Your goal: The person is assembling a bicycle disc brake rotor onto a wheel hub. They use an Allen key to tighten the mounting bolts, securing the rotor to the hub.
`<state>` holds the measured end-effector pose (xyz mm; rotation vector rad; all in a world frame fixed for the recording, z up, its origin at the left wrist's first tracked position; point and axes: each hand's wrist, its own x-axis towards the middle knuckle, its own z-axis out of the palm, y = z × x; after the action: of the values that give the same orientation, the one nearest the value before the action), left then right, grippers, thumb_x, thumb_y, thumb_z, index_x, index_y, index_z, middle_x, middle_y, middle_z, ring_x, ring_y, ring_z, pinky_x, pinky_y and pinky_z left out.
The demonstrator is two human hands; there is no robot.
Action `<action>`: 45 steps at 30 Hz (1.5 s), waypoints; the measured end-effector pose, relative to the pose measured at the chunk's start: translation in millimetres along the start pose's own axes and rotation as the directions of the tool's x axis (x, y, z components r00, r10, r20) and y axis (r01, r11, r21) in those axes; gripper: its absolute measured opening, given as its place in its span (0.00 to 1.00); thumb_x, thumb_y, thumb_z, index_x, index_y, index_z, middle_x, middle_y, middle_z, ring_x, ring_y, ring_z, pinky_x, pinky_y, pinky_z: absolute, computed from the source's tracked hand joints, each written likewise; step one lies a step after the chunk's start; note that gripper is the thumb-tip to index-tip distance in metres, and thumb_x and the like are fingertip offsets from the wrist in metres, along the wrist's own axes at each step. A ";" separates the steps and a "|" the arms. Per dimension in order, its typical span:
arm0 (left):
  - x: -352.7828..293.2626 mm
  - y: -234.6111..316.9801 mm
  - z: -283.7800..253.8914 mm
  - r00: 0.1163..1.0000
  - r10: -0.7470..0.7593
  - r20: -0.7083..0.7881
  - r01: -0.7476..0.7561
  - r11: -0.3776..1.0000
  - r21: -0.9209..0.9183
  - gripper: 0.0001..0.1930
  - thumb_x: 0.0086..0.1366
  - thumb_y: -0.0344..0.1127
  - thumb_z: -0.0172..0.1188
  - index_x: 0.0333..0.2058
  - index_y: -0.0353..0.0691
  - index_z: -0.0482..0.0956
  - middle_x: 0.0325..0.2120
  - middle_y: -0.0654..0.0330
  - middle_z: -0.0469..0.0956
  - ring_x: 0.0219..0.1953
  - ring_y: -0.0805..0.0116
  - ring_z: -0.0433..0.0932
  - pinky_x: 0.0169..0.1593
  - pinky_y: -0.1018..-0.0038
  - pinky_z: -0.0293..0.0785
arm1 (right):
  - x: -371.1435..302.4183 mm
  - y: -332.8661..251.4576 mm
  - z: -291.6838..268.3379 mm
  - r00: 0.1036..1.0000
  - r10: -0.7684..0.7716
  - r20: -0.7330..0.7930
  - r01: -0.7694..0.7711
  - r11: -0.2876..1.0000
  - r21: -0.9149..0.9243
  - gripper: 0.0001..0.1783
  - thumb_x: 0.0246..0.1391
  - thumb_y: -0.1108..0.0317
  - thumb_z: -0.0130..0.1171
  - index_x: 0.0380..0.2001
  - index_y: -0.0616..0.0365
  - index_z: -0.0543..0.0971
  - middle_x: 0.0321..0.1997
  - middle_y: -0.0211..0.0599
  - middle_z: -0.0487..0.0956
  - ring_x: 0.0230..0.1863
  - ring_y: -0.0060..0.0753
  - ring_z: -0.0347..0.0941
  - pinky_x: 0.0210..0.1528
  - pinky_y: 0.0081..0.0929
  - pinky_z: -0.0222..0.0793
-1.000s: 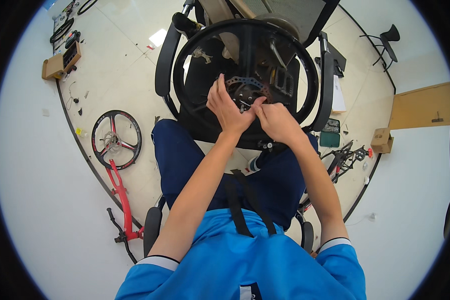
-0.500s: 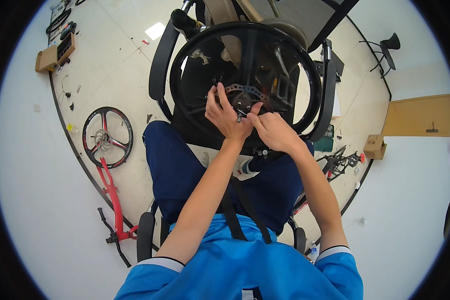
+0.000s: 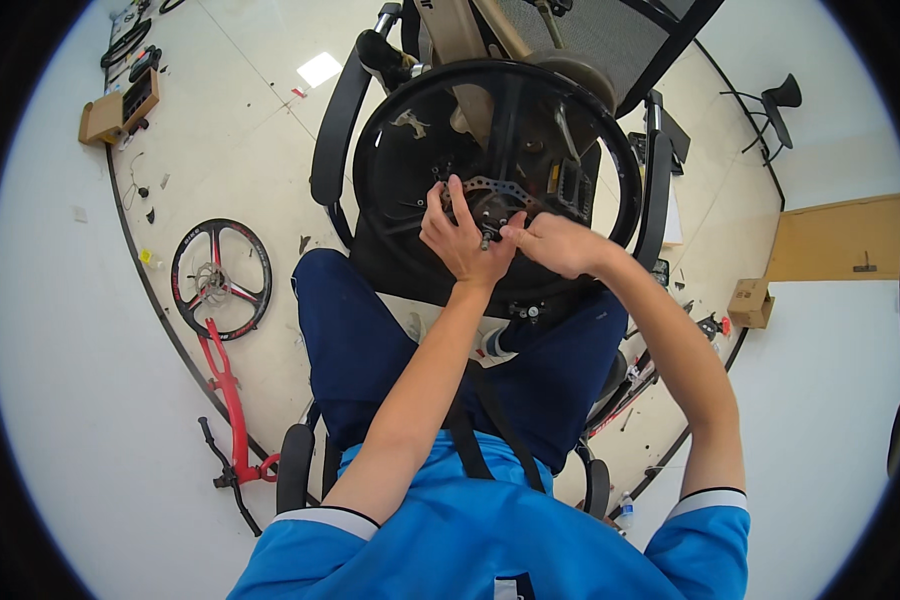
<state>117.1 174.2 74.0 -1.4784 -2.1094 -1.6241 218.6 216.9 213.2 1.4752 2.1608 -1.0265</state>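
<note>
Because left hand (image 3: pixel 467 242) and right hand (image 3: pixel 562 244) cover part of the wheel hub (image 3: pixel 491 211), cannot tell whether either grips anything; left fingers parted by the disc brake rotor (image 3: pixel 500 186), right curled in; black spoked wheel (image 3: pixel 507 120) lies on chair seat (image 3: pixel 400 262), beneath and beyond both hands; beige tube (image 3: pixel 458 30) cut off at top

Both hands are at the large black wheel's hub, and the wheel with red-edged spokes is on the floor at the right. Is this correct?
The side is wrong: the head view shows the wheel with red-edged spokes on the floor at the left. The left hand and right hand are indeed at the hub of the large black wheel.
</note>
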 end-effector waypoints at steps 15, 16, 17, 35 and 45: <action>-1.9 10.8 -9.6 0.996 0.029 0.079 -0.024 0.998 -0.053 0.48 0.54 0.63 0.64 0.65 0.39 0.58 0.62 0.45 0.58 0.61 0.46 0.59 0.59 0.53 0.54 | -4.7 -32.3 -38.5 0.820 -0.486 -0.303 0.188 0.728 -0.659 0.23 0.52 0.51 0.60 0.18 0.63 0.82 0.17 0.49 0.77 0.23 0.52 0.77 0.30 0.40 0.74; -0.6 11.8 -13.5 0.994 0.034 0.101 -0.026 0.996 -0.080 0.48 0.54 0.62 0.64 0.65 0.40 0.58 0.63 0.45 0.58 0.62 0.46 0.59 0.60 0.53 0.53 | -6.6 -32.7 -37.2 0.798 -0.485 -0.359 0.185 0.763 -0.619 0.26 0.53 0.50 0.60 0.17 0.64 0.82 0.16 0.49 0.76 0.22 0.53 0.76 0.29 0.41 0.73; 0.7 13.0 -17.9 0.992 0.040 0.121 -0.027 0.994 -0.107 0.47 0.55 0.62 0.64 0.65 0.40 0.57 0.63 0.44 0.57 0.62 0.46 0.58 0.61 0.53 0.52 | -9.3 -33.6 -35.8 0.783 -0.439 -0.441 0.192 0.845 -0.500 0.26 0.56 0.51 0.58 0.15 0.62 0.81 0.14 0.47 0.75 0.22 0.51 0.75 0.28 0.39 0.72; -1.1 19.2 -150.4 0.480 -0.098 0.872 0.839 0.341 -0.424 0.12 0.67 0.27 0.58 0.48 0.29 0.80 0.37 0.55 0.83 0.34 0.76 0.78 0.42 0.80 0.75 | -78.3 -3.5 155.1 0.811 -0.104 -0.576 0.482 0.678 0.555 0.15 0.64 0.64 0.47 0.27 0.64 0.71 0.20 0.48 0.71 0.24 0.47 0.71 0.29 0.35 0.64; -18.3 31.9 -139.4 0.793 0.071 0.605 0.390 0.704 -0.594 0.07 0.59 0.22 0.64 0.37 0.29 0.84 0.33 0.57 0.84 0.34 0.74 0.81 0.39 0.80 0.76 | -68.4 5.6 160.3 0.492 -0.047 -0.869 0.571 0.771 0.281 0.11 0.45 0.82 0.64 0.35 0.64 0.79 0.36 0.40 0.79 0.34 0.39 0.79 0.36 0.27 0.76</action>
<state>87.0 52.4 145.0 -2.3428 -2.0023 -2.4990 231.9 57.5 143.7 2.2119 3.1057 -1.3265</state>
